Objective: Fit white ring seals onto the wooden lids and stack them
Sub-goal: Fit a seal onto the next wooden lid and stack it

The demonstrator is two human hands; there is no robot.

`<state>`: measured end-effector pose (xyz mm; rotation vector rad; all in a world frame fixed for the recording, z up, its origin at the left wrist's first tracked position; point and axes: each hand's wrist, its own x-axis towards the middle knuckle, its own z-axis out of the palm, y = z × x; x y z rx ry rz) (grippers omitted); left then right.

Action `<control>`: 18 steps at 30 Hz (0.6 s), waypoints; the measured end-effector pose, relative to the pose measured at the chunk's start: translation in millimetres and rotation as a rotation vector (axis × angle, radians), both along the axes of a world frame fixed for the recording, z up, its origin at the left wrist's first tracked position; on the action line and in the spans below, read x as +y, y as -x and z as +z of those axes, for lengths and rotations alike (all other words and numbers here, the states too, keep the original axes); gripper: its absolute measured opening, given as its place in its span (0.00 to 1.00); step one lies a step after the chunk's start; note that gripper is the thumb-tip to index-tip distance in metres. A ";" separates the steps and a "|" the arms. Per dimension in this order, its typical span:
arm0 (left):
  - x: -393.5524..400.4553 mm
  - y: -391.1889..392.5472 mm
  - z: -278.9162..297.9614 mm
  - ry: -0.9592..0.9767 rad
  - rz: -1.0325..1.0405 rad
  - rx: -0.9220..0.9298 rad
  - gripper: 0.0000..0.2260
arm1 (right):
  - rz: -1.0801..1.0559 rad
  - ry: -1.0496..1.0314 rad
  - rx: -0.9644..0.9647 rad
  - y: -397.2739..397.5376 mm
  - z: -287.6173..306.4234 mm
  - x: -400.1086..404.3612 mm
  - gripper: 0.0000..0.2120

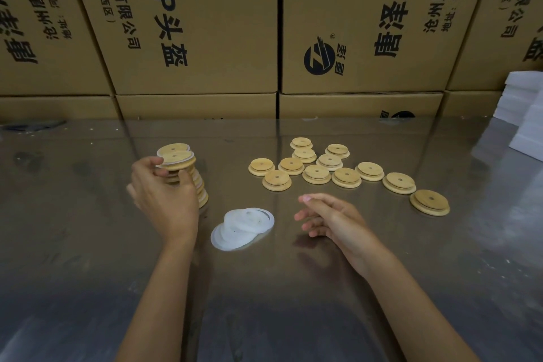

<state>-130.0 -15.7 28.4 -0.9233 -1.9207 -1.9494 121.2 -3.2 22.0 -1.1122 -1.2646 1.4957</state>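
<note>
Lids (346, 177) lie loose in a scatter across the middle right of the frame, each a round wooden disc with a small centre hole, resting flat on the table (264, 288); the nearest one sits alone at the right end of the group, and two at the back overlap. More lids stand in a leaning stack (188, 173) at centre left, its top pieces showing a white edge. The left hand (164, 194) reaches in from the lower left with the forearm angled up toward the stack, the back of the hand facing the camera, and its fingers and thumb curl round the stack's upper part, gripping it from the near side. The right hand (332, 216) comes in from the lower right, wrist low, palm turned toward the left; its fingers are loosely extended and slightly bent, holding nothing, hovering just above the table between the seals and the loose lids. The two hands are well apart. A small heap of white seals (242, 228) lies flat on the table between them, slightly below centre. Cardboard boxes (194, 23) with printed characters fill the top of the frame behind the table, and white foam blocks (526, 114) sit at the right edge.
</note>
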 end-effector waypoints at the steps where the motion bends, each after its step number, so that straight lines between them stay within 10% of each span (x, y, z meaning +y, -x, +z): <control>1: -0.1 0.2 -0.2 0.005 0.012 0.020 0.14 | 0.001 0.001 -0.002 -0.1 0.1 -0.1 0.11; 12: -3.1 -8.5 2.9 0.226 0.100 0.109 0.08 | 0.005 -0.002 0.003 -0.8 -0.7 -0.5 0.10; 18: -0.2 -6.2 -4.0 0.482 -0.054 0.198 0.25 | 0.009 0.001 0.001 -0.8 0.2 -1.2 0.10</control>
